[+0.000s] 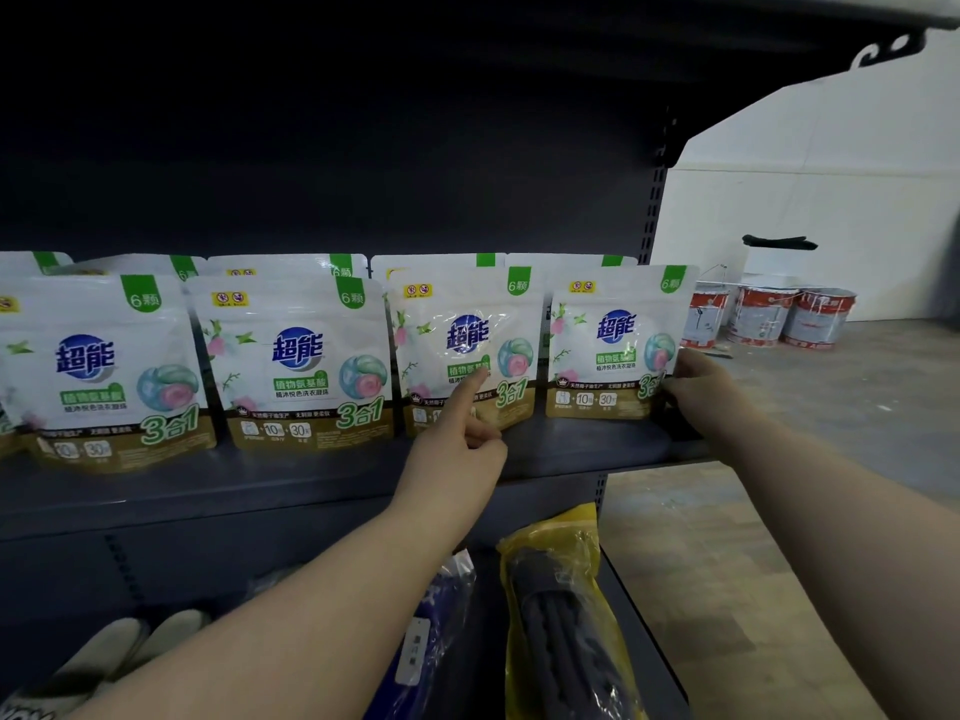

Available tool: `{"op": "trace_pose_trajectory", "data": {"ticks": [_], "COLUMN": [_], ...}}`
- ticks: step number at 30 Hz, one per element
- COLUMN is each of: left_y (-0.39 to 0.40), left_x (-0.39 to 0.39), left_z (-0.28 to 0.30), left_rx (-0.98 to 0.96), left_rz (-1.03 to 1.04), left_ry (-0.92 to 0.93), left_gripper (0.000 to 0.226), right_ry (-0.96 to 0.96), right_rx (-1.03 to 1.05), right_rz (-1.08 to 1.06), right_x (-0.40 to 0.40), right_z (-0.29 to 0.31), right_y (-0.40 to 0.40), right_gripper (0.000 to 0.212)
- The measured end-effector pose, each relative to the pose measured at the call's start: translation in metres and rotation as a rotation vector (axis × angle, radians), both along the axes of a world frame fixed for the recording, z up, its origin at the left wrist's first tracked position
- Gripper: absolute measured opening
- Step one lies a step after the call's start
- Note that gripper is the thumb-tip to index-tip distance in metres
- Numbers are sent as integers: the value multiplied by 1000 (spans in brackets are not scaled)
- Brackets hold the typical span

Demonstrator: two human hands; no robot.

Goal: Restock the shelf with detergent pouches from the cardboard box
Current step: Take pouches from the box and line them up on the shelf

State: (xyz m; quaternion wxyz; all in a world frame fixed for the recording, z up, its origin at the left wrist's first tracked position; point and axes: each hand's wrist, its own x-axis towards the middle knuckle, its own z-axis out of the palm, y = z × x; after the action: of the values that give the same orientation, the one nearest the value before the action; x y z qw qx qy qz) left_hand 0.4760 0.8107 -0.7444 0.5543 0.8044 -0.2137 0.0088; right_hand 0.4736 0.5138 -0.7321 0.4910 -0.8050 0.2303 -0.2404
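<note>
Several white detergent pouches with green tabs and gold bases stand upright in two rows on the dark shelf (311, 480). My left hand (457, 449) has its index finger stretched out, its tip touching the front of the third pouch (462, 324); the other fingers are curled. My right hand (701, 387) grips the lower right edge of the rightmost pouch (608, 345) at the shelf's right end. The cardboard box is out of view.
On the lower shelf lie a yellow-wrapped dark item (561, 615), a blue packet (431, 631) and pale slippers (119, 652). The shelf upright (654, 200) marks the right end. Beyond it, three paint cans (769, 314) stand on the concrete floor by a white wall.
</note>
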Motion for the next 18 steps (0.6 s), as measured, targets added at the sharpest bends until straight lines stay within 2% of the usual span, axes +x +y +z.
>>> {"op": "trace_pose_trajectory", "data": {"ticks": [8, 11, 16, 18], "left_y": [-2, -2, -1, -2], "left_x": [4, 2, 1, 2], "left_z": [-2, -3, -3, -4], "left_rx": [-58, -45, -50, -40], "left_rz": [95, 77, 76, 77], "left_ry": [-4, -14, -11, -21], "left_gripper": [57, 54, 52, 50], "right_ry": [40, 26, -26, -73], "right_rx": [-113, 6, 166, 248], "right_rz": [-12, -30, -71, -100], "right_x": [6, -3, -13, -19], "right_z": [-7, 1, 10, 10], "right_y": [-10, 3, 11, 16], "right_gripper": [31, 27, 41, 35]}}
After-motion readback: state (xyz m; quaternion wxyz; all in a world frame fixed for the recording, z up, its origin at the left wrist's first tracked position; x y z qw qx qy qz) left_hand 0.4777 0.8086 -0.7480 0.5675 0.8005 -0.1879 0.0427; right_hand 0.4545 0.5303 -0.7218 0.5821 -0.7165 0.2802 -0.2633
